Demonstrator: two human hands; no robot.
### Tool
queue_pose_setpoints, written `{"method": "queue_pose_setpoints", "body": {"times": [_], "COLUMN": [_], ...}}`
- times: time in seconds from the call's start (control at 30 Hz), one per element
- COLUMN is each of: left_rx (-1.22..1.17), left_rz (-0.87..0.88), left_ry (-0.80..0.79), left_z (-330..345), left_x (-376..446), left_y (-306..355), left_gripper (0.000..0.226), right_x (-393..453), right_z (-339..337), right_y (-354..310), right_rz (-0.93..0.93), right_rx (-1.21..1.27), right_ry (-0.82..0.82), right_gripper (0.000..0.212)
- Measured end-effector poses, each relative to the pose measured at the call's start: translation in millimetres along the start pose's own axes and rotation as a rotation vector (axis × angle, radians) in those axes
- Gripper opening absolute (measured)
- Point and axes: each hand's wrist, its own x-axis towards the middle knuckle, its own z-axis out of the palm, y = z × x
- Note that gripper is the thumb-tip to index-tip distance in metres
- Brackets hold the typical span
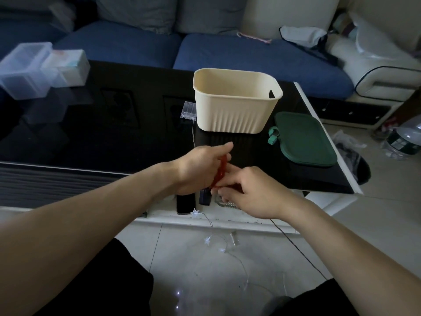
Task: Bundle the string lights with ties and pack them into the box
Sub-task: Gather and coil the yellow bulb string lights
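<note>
I am gripping the red tie [220, 171] in my left hand [200, 169] and pinching its lower end with my right hand [252, 192], both near the cream box [237, 110]

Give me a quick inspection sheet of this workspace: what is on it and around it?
Surface: glossy black table.
Job's things: cream box, open and upright; green lid beside it; string lights trailing to the floor; red tie.
Clutter: clear containers, phone.
Hands: left hand and right hand both hold the red tie.
Cables: thin black cable hanging off the table edge.
Surroundings: blue sofa, water bottle on the floor.
</note>
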Motion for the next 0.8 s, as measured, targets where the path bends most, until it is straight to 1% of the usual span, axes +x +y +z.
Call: {"method": "queue_pose_setpoints", "body": {"times": [0.1,0.17,0.3,0.33,0.37,0.5,0.67,0.73,0.8], "left_rx": [0.070,0.085,0.201,0.235,0.267,0.361,0.423,0.373,0.213], "left_rz": [-0.055,-0.072,-0.088,-0.084,-0.083,-0.101,-0.149,-0.170,-0.173], "left_ry": [-0.008,-0.055,-0.153,-0.173,-0.202,-0.289,-0.413,-0.451,-0.509], "left_z": [-1.6,-3.7,-5.8,-5.0,-4.6,-3.6,-15.5,-19.6,-23.4], "left_x": [2.7,4.1,3.7,2.3,1.3,-1.0,0.2,0.1,-0.3], "left_y": [-3.6,-5.0,-9.7,-9.4,-8.7,-2.3,-2.9,-1.1,2.2], "left_gripper": [0.042,0.042,0.060,0.062,0.063,0.063,0.048,0.047,0.043], "right_x": [-2.7,-3.7,-5.5,-5.4,-5.0,-1.6,-3.3,-4.8,-6.1], "right_z": [-1.7,-1.2,-3.7,-5.1,-6.7,-15.9,-32.2,-37.3,-41.4], "right_y": [-2.9,-2.5,-4.9,-5.1,-4.5,3.5,19.4,29.2,38.3], "right_rz": [0.011,-0.015,-0.011,-0.003,-0.002,0.018,0.049,0.052,0.066], "right_rx": [0.022,0.029,0.047,0.046,0.040,0.028,0.079,0.123,0.193], "right_ry": [0.071,0.141,0.238,0.255,0.261,0.258,0.051,0.029,0.063], "right_gripper": [0.015,0.013,0.009,0.009,0.014,0.036,0.044,0.046,0.046]}}
